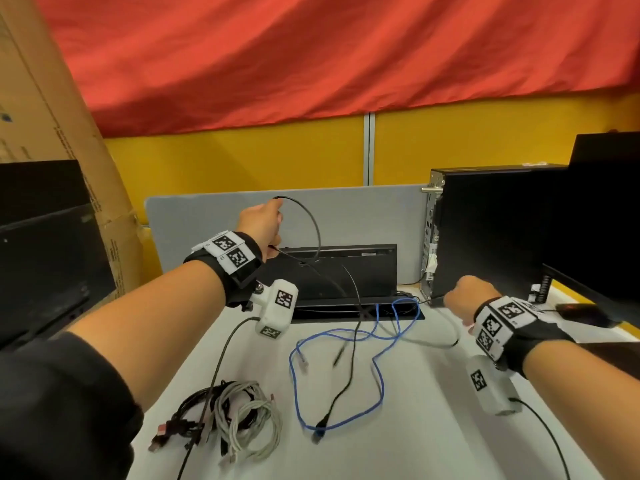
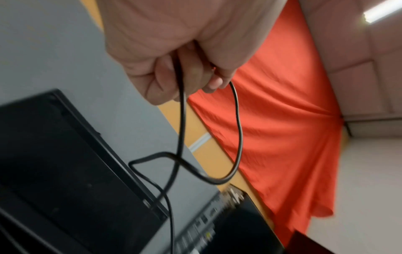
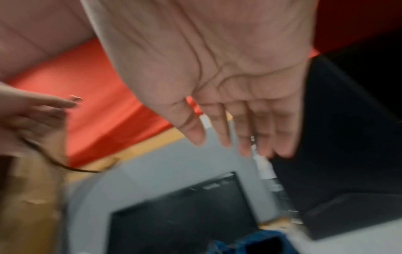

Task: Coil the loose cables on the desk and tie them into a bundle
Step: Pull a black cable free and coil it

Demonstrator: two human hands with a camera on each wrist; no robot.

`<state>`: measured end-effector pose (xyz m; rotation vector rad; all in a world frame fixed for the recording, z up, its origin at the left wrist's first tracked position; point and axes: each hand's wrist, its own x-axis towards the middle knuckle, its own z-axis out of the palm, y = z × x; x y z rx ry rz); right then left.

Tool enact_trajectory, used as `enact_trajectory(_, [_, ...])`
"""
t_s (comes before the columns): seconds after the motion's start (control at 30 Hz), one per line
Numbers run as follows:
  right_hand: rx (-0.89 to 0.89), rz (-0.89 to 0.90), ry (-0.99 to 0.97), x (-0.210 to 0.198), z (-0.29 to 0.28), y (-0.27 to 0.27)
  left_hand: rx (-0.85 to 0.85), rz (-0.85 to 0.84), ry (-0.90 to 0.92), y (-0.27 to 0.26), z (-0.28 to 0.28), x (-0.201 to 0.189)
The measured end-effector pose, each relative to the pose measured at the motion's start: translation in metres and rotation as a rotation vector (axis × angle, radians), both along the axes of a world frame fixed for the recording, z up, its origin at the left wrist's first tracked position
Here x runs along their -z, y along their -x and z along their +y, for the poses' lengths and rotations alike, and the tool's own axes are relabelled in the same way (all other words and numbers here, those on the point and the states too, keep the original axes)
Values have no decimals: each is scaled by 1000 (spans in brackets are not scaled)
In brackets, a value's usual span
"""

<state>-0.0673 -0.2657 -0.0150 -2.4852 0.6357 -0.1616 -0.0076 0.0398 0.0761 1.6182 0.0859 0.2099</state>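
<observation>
Left hand [image 1: 259, 226] raised above the black cable tray [image 1: 341, 284] at the back of the desk [image 1: 433, 410], fingers [image 2: 165, 80] curled round a thin black cable [image 1: 313, 223]. One loop formed; the rest trails down across the tray to the desk.

Right hand [image 1: 464, 301] just right of the tray, beside the computer tower [image 1: 491, 230]. Wrist view shows its fingers [image 3: 245, 130] straight and spread, holding nothing. The head view looks more like a fist, but is less clear.

Blue cable [image 1: 346, 372] sprawls in front of the tray, uncoiled; the black tail crosses it. Bundled cables [image 1: 239, 417] lie nearer the person, left of the blue one.

Risks, as judged:
- Drawing in the black tail may drag the blue cable with it.
- A single loop in one hand could spring open if that grip eases.
- A plug end may catch on the tray edge.
</observation>
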Motion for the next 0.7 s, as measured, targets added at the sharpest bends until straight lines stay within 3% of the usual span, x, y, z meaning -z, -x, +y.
enact_trajectory(0.07, [-218, -49, 188, -7, 17, 2, 57, -31, -44, 5, -18, 0])
enact_trajectory(0.17, [-489, -382, -54, -26, 53, 11, 146, -88, -102, 13, -47, 2])
enact_trajectory(0.27, [-661, -364, -23, -43, 78, 12, 245, -136, -81, 21, -65, -1])
enact_trajectory(0.37, [-636, -306, 116, -42, 81, 8, 416, -147, 54, 28, -68, -8])
enact_trajectory(0.5, [-637, -323, 117, -35, 70, 8, 637, -144, 233, 30, -57, -9])
enact_trajectory(0.6, [-667, -256, 202, -41, 65, 7, 675, -147, 280, 27, -49, -6])
enact_trajectory(0.7, [-624, -367, 68, -48, 52, 5, 635, -97, 353, 22, -40, -5])
